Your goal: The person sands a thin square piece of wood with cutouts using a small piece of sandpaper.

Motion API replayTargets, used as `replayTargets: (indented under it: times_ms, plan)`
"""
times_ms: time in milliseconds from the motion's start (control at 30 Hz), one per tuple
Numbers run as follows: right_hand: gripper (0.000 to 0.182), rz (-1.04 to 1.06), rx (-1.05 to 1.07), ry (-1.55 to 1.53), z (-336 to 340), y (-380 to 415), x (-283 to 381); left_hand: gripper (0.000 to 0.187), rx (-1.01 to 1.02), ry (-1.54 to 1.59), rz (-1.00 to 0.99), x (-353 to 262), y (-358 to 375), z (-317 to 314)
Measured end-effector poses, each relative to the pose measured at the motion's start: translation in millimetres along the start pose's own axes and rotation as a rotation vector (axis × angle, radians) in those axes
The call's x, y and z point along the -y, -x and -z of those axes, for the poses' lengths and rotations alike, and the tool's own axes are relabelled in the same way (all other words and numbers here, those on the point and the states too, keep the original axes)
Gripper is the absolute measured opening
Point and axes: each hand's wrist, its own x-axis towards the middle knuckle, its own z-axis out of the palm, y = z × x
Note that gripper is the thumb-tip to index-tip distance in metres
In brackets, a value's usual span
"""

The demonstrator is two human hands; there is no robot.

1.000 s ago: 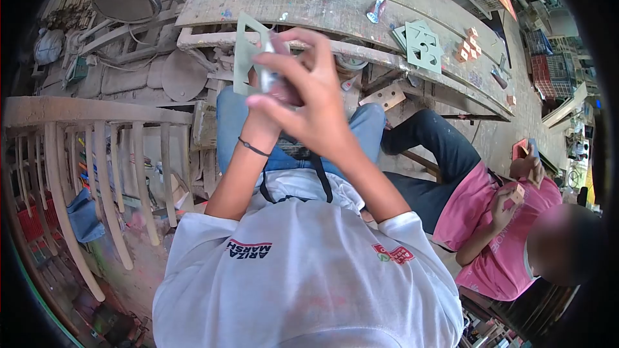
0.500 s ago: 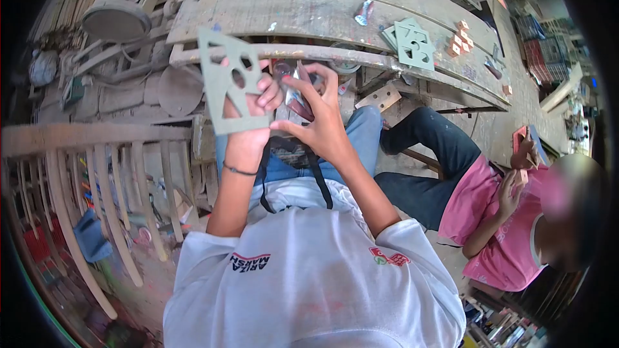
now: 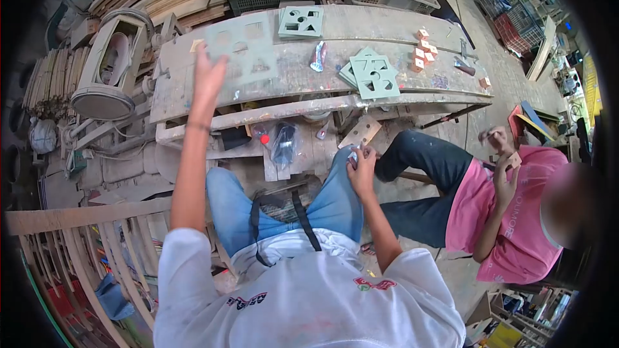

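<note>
My left hand (image 3: pixel 209 72) reaches over the workbench (image 3: pixel 174 80), thumb and fingers apart, at the left edge of a pale green shape-puzzle board (image 3: pixel 259 33). The board is smeared by motion, and whether the hand still touches it is hard to see. Near my right knee, my right hand (image 3: pixel 363 166) is closed on a small shiny silvery thing (image 3: pixel 353 155), mostly hidden by the fingers. Another puzzle board (image 3: pixel 300 21) lies at the back of the bench. Two stacked boards (image 3: pixel 375 84) with cut-out shapes lie to the right, beyond a crumpled foil-like tube (image 3: pixel 318 57).
Several wooden cubes (image 3: pixel 419 53) stand at the bench's right. A co-worker in a pink shirt (image 3: pixel 461 232) sits at my right, a small wooden block (image 3: pixel 514 160) in hand. A wooden railing (image 3: pixel 84 214) is at my left. A plastic-wrapped dark object (image 3: pixel 284 145) lies under the bench.
My left hand has swung from before my chest out to the bench with the puzzle board. My right hand has dropped to my right knee. The view has shifted, showing more of the bench.
</note>
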Motion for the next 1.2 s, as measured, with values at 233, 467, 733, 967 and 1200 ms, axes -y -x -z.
replayTargets:
  times_ms: [233, 467, 733, 967, 1200]
  plan:
    - [0.039, -0.189, 0.144, 0.404, -42.5, -16.9, -12.7, 0.038, 0.194, 0.039, 0.180, 35.8, -96.3, -114.9]
    - [0.041, -0.211, 0.205, 0.313, -44.2, -28.4, -23.6, 0.041, 0.365, 0.329, 0.332, 55.5, -166.6, -160.3]
    - [0.038, -0.251, 0.254, 0.218, -48.1, -34.0, -27.7, 0.052, 0.362, -0.535, -0.020, 108.1, -173.2, -186.9]
    - [0.035, -0.254, 0.246, 0.165, -52.4, -32.4, -30.8, 0.042, 0.266, -0.795, -0.429, 102.8, -158.0, -190.5]
    - [0.034, -0.259, 0.262, 0.168, -52.9, -32.6, -31.2, 0.034, 0.185, -0.892, -0.247, 104.0, -142.2, -195.4]
